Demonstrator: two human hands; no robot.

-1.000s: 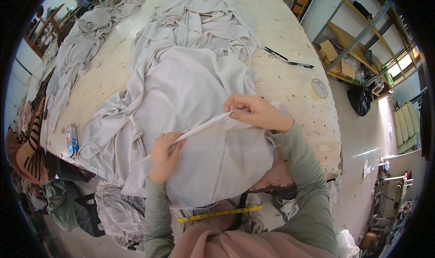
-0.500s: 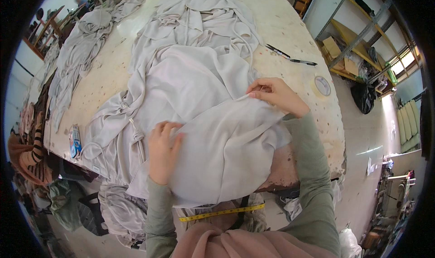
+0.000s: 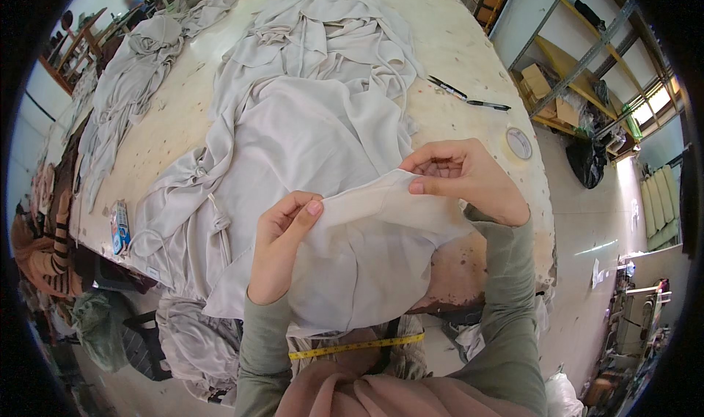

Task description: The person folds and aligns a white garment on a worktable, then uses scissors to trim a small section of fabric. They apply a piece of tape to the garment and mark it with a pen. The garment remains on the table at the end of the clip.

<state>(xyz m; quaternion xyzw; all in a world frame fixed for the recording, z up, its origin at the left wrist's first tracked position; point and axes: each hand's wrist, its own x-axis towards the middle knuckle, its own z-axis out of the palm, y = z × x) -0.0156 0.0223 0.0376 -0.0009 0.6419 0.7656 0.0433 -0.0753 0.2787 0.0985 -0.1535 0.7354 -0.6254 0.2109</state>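
Note:
A pale grey garment [image 3: 293, 135] of thin cloth lies spread over the table, its lower part drawn toward me and hanging off the near edge. Its edge is lifted and stretched between my hands. My left hand [image 3: 282, 237] pinches it between thumb and fingers near the middle. To the right, my right hand [image 3: 462, 179] pinches the same edge, thumb toward me, other fingers curled. The raised cloth drapes below both hands, with a seam showing through it. Knotted ties [image 3: 220, 215] of the garment lie left of my left hand.
Two black pens [image 3: 469, 98] and a tape roll [image 3: 518, 144] lie on the table [image 3: 469, 50] at right. A small blue box [image 3: 119, 226] stands by the left edge. More grey cloth [image 3: 132, 80] lies far left. A yellow measuring tape [image 3: 359, 346] crosses below; shelving [image 3: 579, 65] stands at right.
My left hand has moved up and right and now grips the cloth edge instead of resting on the cloth. My right hand has shifted slightly right and down, and the edge is raised between them.

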